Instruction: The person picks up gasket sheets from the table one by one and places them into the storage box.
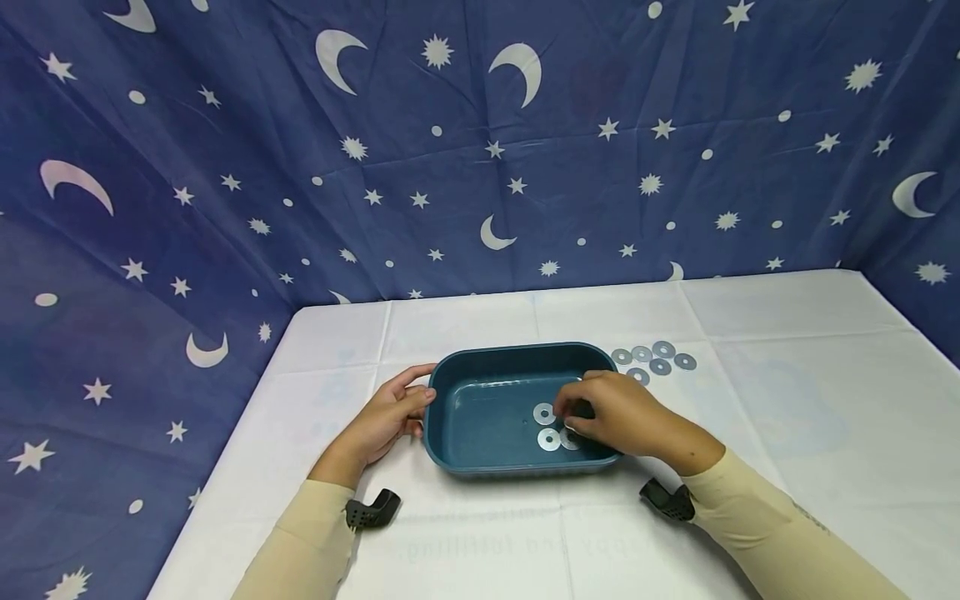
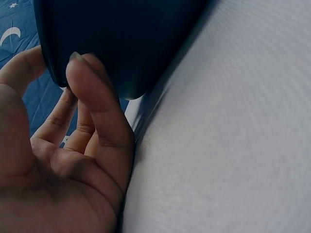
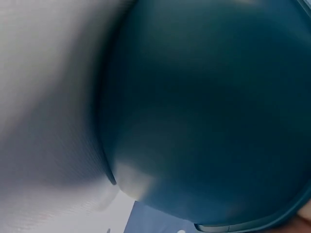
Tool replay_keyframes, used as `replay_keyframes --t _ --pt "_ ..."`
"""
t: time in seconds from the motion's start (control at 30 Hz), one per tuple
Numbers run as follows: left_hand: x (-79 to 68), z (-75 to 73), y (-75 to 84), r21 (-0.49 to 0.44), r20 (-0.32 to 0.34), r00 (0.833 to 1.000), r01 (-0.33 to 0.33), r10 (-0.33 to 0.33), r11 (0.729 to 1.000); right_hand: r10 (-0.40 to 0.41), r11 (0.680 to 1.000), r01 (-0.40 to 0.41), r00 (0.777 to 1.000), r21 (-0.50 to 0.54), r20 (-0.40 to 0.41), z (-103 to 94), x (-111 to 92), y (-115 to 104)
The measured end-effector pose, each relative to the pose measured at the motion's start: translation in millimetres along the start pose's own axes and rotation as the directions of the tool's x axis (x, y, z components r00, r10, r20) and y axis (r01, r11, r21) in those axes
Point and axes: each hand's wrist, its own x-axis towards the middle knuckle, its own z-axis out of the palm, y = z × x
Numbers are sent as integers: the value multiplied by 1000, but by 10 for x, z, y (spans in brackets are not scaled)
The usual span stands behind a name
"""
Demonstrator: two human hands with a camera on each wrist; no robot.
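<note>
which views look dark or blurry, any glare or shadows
Head view: bright and fairly even, soft sheen inside the blue-green rectangular plastic tray; left wrist view: dimmer, the tray nearly black, a shadow beside it on the white tablecloth; right wrist view: dim and blurry, a broad shadow on the tablecloth at left, a pale glare patch at the tray's lower left.

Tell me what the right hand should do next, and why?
Maybe the right hand should gently open: it's down in the tub beside flat washers, so any it's pinching could settle there. I can't tell if it's pinching one. Other washers lie on the table, and the left hand holds the tub's end.
</note>
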Motion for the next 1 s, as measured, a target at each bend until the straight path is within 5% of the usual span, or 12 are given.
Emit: replay_keyframes --t 0.3,0.57,0.77,1.0 --pt "3 14 2 1 -12 1000 12 -12 1000 -22 987 21 1000 160 4 -50 -40 62" --pt "-16 11 0 -6 -16 1000 18 -18 1000 -20 924 51 996 380 -84 -126 -47 166" --pt "-9 11 -9 -7 -9 1000 17 -17 1000 70 922 3 982 387 -174 -266 -86 259" --pt "3 7 -19 -11 -6 1000 7 -7 1000 177 932 -103 966 348 -190 -386 -109 428"
